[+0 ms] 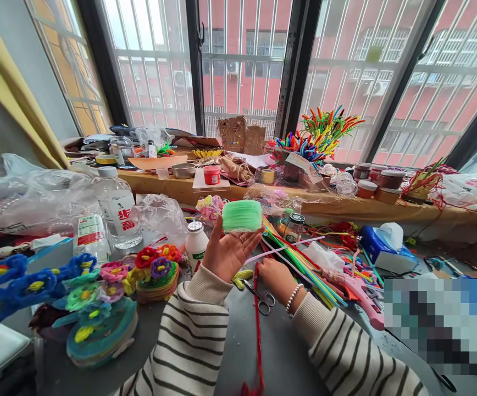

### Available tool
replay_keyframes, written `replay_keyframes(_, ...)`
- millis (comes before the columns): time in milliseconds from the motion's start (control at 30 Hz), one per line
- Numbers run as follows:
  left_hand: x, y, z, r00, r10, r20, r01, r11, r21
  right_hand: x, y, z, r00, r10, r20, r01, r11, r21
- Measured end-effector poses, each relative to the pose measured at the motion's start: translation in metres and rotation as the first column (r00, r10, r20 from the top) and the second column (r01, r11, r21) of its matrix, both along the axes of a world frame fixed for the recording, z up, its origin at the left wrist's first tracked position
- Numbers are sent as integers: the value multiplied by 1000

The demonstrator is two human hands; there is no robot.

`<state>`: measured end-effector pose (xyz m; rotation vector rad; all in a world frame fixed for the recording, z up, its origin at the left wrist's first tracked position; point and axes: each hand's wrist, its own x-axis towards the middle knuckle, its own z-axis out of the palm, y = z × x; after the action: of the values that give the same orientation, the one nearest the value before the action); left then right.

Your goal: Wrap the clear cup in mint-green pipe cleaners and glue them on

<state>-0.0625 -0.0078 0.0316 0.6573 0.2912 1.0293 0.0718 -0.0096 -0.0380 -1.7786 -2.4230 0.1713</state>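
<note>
My left hand [230, 253] is raised over the table, palm turned up, its thumb and fingers holding a small rounded container wrapped in pale green fuzzy strands [242, 215]; a clear lower edge shows beneath the wrapping. Lower and to the right, my right hand [277, 279] is closed, fingertips pinched at the upper end of a long red pipe cleaner [258, 335] that trails down to the table's near side. Small scissors [266, 303] lie beside that strip, under my right hand. A yellow-green fuzzy piece [243, 276] lies between my hands.
Fuzzy flower pots [102, 330] stand at left, near a large bottle [118, 209] and a white bottle [196, 242]. Coloured pipe cleaners [304, 269], a pink glue gun [362, 302] and a tissue pack [387, 250] lie at right. A cluttered ledge [164, 184] runs below the windows.
</note>
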Motion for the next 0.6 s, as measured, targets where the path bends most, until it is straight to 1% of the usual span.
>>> replay_keyframes(100,0,-2,1,999,-29,44,29,999,-18,-1,-1,-2,1000,-9,-15,9,1000,4)
replay_keyframes(167,1,-2,0,997,-29,65,30,999,-21,1,-3,0,998,-19,-60,20,1000,21)
replay_keyframes(267,2,-2,0,996,-10,91,14,999,-43,9,-10,8,982,-38,-183,51,996,68)
replay_keyframes(333,3,-2,0,994,-2,106,9,998,-65,16,-17,17,953,-35,-300,69,992,101)
replay_keyframes(433,3,-1,-1,992,-8,128,18,997,-78,27,-26,34,864,2,-503,77,988,135)
replay_keyframes(533,4,-1,-3,989,-29,148,41,996,-78,35,-33,49,726,56,-685,63,987,148)
replay_keyframes(600,4,-1,-4,987,-39,153,52,995,-83,39,-36,56,628,92,-773,47,987,156)
